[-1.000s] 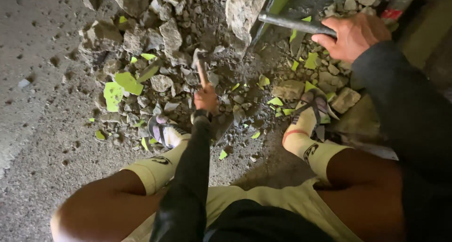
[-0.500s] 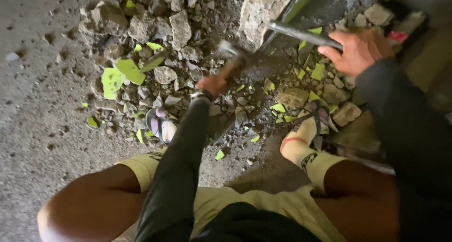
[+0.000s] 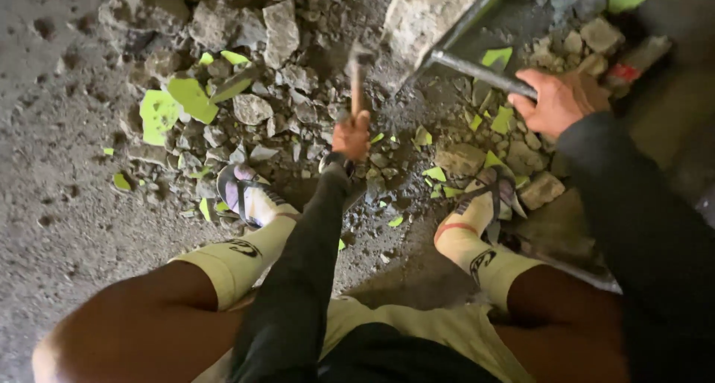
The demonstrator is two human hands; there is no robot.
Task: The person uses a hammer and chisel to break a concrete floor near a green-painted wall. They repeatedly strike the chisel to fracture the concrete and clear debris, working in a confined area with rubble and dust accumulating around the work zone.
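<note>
My left hand (image 3: 351,137) is shut on the wooden handle of a small hammer (image 3: 357,70). The hammer points away from me, its head above the rubble near a big concrete slab (image 3: 426,14). My right hand (image 3: 557,100) grips a grey metal bar (image 3: 477,70) whose far end rests against the lower edge of that slab. Both arms wear dark sleeves. I am squatting, with my knees at the bottom of the view.
Broken concrete lumps (image 3: 253,109) and bright green shards (image 3: 190,96) cover the ground ahead. My feet, in pale yellow socks and sandals, stand at left (image 3: 249,197) and right (image 3: 488,197). Rough grey floor (image 3: 59,204) lies to the left.
The hammer tilted right toward the slab half a second ago and now points straight away again. The right hand keeps its grip on the bar.
</note>
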